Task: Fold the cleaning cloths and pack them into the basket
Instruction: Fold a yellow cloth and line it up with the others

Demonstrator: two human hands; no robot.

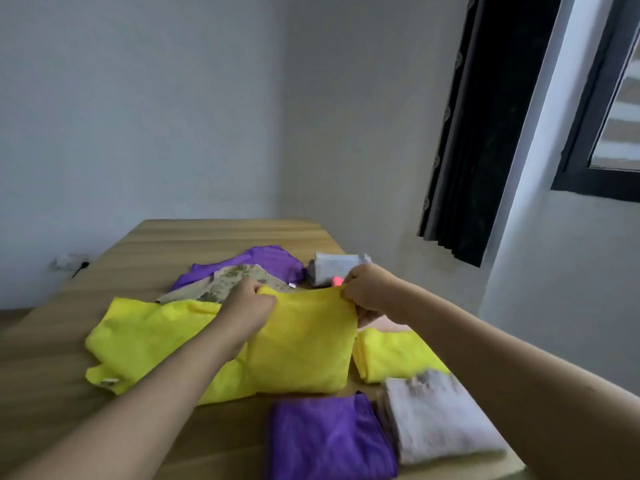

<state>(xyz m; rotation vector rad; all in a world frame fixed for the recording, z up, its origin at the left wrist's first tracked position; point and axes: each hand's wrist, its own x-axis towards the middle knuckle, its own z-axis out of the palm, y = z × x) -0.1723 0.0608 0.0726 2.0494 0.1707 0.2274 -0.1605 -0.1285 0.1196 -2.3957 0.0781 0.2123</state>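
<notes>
1. Folding is in progress on the large bright-yellow microfibre cloth (301, 344), which lies on the light wooden table (52, 348) in the middle of the work area.
2. The left hand (247, 306) grips the far edge of that cloth at its left end, fingers curled round the fabric; the right hand (369, 289) pinches the same edge at the right end. Both hold the edge raised a little above the table.
3. Keep the edge taut between the two hands so that the panel lies flat, then, as the likely next action, bring it over until its corners meet the edge nearest the body.
4. Check the loose left portion of the cloth, which spreads in wrinkles toward the table edge; smooth it before creasing, or the fold is likely to come out uneven.
5. Avoid dragging the unfolded pile just behind it: a crumpled purple cloth (266, 259) and a mottled beige cloth (235, 278).
6. Folded items sit near the body: a small yellow folded cloth (391, 355), a purple folded cloth (329, 438) and a pale grey folded cloth (436, 420).
7. A basket cannot be identified with certainty; a grey cloth bundle (336, 268) with a pink object beside it lies beyond the right hand.
</notes>
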